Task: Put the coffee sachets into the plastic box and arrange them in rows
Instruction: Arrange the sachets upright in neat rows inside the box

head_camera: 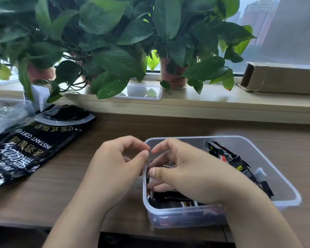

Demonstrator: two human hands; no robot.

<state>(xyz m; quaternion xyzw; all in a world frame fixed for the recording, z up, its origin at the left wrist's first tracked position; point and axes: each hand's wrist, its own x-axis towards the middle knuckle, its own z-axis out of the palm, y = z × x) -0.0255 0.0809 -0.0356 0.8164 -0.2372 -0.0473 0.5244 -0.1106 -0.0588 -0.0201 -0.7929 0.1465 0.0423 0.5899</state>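
Head view: the plastic box point(243, 137) stands on the worktop point(115, 126), and every position below is given from this box.

**State**
- Packed sachets point(170, 196) lie inside the box at its left end, pressed against the left wall.
- Loose sachets point(240, 167) lean in a disordered heap inside the box towards its right wall.
- The right hand point(186, 169) reaches over the near rim into the left end, with thumb and curled fingers gripping the packed sachets.
- The left hand point(115, 165) sits just outside the left wall, fingers curled, with thumb and forefinger tips meeting at the rim. It cannot be told whether they pinch the rim or a sachet edge, because the fingertips overlap there.
- The coffee bag point(30, 140) lies flat on the worktop, well to the left of the box.

**Step in hand (judged):** squaring the first row against the left wall.

**Procedure**
1. Brace the box at its left wall so that it does not slide on the worktop.
2. Press the bundle flush to the left wall, with edges level and faces parallel.
3. Release gradually, as upright sachets are likely to fan out or topple towards the right.
4. Draw sachets from the heap a few at a time and align each with the row.
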